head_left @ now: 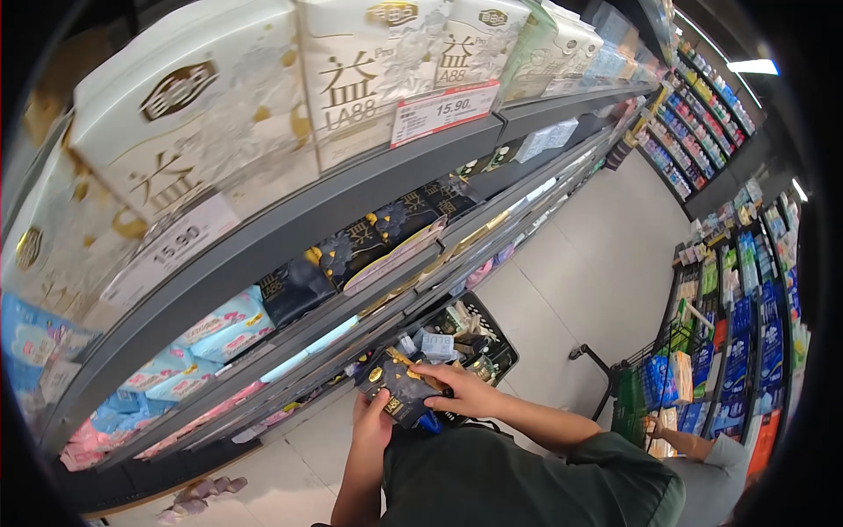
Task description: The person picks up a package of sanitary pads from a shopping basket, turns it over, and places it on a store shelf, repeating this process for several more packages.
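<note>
A black soft pack of sanitary pads [399,395] with gold and grey print and "LA88" lettering is between my hands in front of my body. My left hand [373,420] grips its near left edge, the thumb lying on the front. From the right, my right hand [464,392] holds the pack, with fingers across its top edge and thumb below. Just beyond the pack, a black shopping basket [507,342] contains several items, among them a light box [437,345] marked "BLUE". The pack and my arms hide part of the basket.
Shelving [351,184] curves along my left, carrying white packs [198,114], black packs [338,250] and blue-pink packs [228,325]. A price tag [452,110] reads 15.90. Tiled aisle floor [562,255] lies ahead. On the right, another person's arm [685,439] is at a shopping cart [637,378].
</note>
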Action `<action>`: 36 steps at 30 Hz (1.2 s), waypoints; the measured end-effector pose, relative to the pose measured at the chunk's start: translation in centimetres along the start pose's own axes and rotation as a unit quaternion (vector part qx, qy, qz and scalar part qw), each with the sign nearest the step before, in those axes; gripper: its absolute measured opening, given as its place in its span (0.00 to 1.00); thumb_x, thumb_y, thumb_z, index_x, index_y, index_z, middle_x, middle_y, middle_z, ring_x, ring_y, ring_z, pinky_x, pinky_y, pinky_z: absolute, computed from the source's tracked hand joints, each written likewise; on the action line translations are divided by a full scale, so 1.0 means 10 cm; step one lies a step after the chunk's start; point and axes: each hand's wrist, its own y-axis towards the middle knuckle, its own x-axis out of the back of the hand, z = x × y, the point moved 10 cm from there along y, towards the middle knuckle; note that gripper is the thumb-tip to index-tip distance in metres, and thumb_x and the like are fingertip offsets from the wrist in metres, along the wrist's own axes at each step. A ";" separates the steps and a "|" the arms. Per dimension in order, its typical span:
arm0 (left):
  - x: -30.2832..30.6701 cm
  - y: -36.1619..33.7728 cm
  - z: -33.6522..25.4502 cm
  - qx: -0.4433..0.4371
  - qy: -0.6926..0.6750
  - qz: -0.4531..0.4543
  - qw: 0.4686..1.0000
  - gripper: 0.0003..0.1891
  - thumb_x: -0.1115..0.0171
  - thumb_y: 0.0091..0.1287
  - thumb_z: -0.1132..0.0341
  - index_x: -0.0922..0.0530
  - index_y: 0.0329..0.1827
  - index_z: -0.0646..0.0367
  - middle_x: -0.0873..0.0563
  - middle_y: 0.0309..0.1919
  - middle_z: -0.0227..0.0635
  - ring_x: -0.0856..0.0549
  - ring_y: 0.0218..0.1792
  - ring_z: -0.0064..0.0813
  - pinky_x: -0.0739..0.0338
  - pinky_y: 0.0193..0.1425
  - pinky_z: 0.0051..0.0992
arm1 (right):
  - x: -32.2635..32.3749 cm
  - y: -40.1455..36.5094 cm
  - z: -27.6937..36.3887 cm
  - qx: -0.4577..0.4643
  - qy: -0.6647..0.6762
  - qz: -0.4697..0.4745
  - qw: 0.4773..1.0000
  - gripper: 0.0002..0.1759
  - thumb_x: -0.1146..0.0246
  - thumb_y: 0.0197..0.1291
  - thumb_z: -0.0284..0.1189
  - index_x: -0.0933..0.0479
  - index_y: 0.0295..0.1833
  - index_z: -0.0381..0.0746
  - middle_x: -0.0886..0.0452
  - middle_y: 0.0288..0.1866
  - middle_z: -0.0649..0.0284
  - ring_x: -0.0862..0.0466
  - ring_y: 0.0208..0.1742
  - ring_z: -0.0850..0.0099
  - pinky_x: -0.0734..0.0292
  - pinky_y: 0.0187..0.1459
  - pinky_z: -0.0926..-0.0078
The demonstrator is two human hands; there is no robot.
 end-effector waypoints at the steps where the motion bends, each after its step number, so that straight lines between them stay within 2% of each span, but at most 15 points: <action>1: 0.00 0.03 -0.01 0.000 0.006 0.001 1.000 0.24 0.38 0.65 0.72 0.32 0.64 0.63 0.21 0.57 0.41 0.19 0.56 0.34 0.24 0.61 0.34 | 0.03 0.02 0.02 0.022 -0.001 -0.014 1.000 0.36 0.32 0.60 0.32 0.37 0.73 0.45 0.24 0.58 0.57 0.22 0.56 0.61 0.28 0.58 0.67; 4: -0.06 0.12 -0.03 0.004 0.017 0.004 1.000 0.24 0.38 0.66 0.72 0.32 0.64 0.63 0.21 0.57 0.41 0.19 0.56 0.34 0.25 0.62 0.35 | 0.08 0.05 -0.08 -0.013 0.025 -0.010 1.000 0.36 0.32 0.60 0.31 0.37 0.73 0.45 0.24 0.58 0.58 0.22 0.56 0.63 0.28 0.58 0.68; 8: -0.11 0.28 0.00 0.015 0.025 0.006 1.000 0.24 0.38 0.65 0.73 0.32 0.64 0.63 0.21 0.57 0.40 0.20 0.57 0.33 0.26 0.63 0.34 | 0.20 0.09 -0.14 0.000 0.029 -0.031 0.999 0.36 0.32 0.60 0.29 0.37 0.73 0.45 0.25 0.60 0.58 0.22 0.56 0.66 0.27 0.58 0.69; 10: -0.22 0.35 -0.01 0.018 0.034 0.013 0.999 0.24 0.38 0.65 0.73 0.32 0.64 0.63 0.21 0.57 0.39 0.20 0.57 0.32 0.27 0.63 0.33 | 0.19 0.08 -0.30 -0.092 0.114 -0.004 0.989 0.35 0.33 0.61 0.27 0.37 0.73 0.44 0.28 0.65 0.57 0.25 0.61 0.67 0.29 0.61 0.69; 11: -0.27 0.37 -0.01 0.015 0.040 0.020 0.999 0.24 0.37 0.65 0.73 0.32 0.64 0.63 0.21 0.57 0.39 0.20 0.57 0.31 0.27 0.63 0.32 | 0.17 0.08 -0.35 -0.092 0.117 0.008 0.989 0.35 0.33 0.61 0.27 0.37 0.73 0.44 0.28 0.65 0.57 0.25 0.61 0.67 0.29 0.61 0.69; 13: -0.21 0.43 0.05 0.027 0.052 0.009 0.998 0.24 0.36 0.65 0.72 0.31 0.63 0.63 0.21 0.57 0.38 0.21 0.57 0.30 0.27 0.63 0.32 | 0.25 0.07 -0.48 -0.057 0.116 -0.037 0.991 0.35 0.34 0.62 0.26 0.39 0.73 0.41 0.33 0.69 0.56 0.29 0.66 0.68 0.32 0.64 0.69; 14: -0.21 0.46 0.12 0.046 0.066 0.012 0.997 0.24 0.36 0.64 0.72 0.31 0.63 0.63 0.20 0.56 0.38 0.21 0.57 0.30 0.28 0.63 0.32 | 0.24 0.06 -0.58 -0.065 0.150 -0.030 0.986 0.38 0.34 0.62 0.25 0.43 0.74 0.38 0.36 0.71 0.56 0.33 0.70 0.68 0.36 0.67 0.69; 17: -0.30 0.50 0.20 0.029 0.106 0.008 0.994 0.24 0.33 0.63 0.72 0.30 0.62 0.62 0.20 0.55 0.35 0.21 0.56 0.27 0.28 0.62 0.29 | 0.28 0.07 -0.65 -0.057 0.207 -0.048 0.975 0.42 0.33 0.60 0.26 0.47 0.76 0.38 0.36 0.70 0.56 0.33 0.69 0.68 0.39 0.68 0.70; 19: -0.42 0.53 0.25 0.019 0.141 0.029 0.989 0.26 0.31 0.61 0.73 0.30 0.61 0.61 0.20 0.54 0.34 0.22 0.55 0.23 0.29 0.61 0.27 | 0.35 0.07 -0.70 -0.098 0.232 -0.062 0.966 0.45 0.32 0.59 0.27 0.50 0.76 0.38 0.36 0.70 0.56 0.34 0.69 0.69 0.41 0.69 0.71; 27: -0.53 0.60 0.29 0.015 0.167 -0.006 0.986 0.24 0.32 0.62 0.73 0.30 0.60 0.63 0.20 0.53 0.35 0.22 0.54 0.24 0.30 0.63 0.27 | 0.47 0.04 -0.92 -0.106 0.231 -0.057 0.966 0.45 0.32 0.60 0.29 0.50 0.76 0.35 0.36 0.71 0.55 0.36 0.71 0.68 0.44 0.70 0.71; 30: -0.60 0.65 0.23 -0.002 0.179 -0.001 0.984 0.24 0.32 0.62 0.73 0.30 0.61 0.63 0.20 0.53 0.35 0.22 0.55 0.24 0.30 0.63 0.27 | 0.47 0.04 -0.99 -0.106 0.226 -0.053 0.967 0.45 0.32 0.60 0.29 0.50 0.76 0.34 0.37 0.72 0.54 0.37 0.71 0.68 0.44 0.70 0.71; 31: -0.56 0.66 0.24 -0.003 0.196 -0.008 0.980 0.24 0.36 0.63 0.75 0.30 0.62 0.63 0.21 0.56 0.35 0.22 0.56 0.25 0.30 0.64 0.29 | 0.48 0.04 -1.00 -0.107 0.227 -0.054 0.966 0.45 0.32 0.60 0.29 0.50 0.76 0.34 0.37 0.72 0.54 0.37 0.71 0.68 0.44 0.70 0.71; 36: -0.63 0.71 0.18 -0.019 0.212 0.002 0.977 0.24 0.35 0.63 0.74 0.30 0.62 0.62 0.20 0.55 0.35 0.21 0.56 0.25 0.30 0.64 0.29 | 0.53 0.04 -1.00 -0.089 0.228 -0.064 0.968 0.45 0.32 0.60 0.30 0.50 0.76 0.33 0.36 0.70 0.55 0.37 0.71 0.68 0.44 0.71 0.71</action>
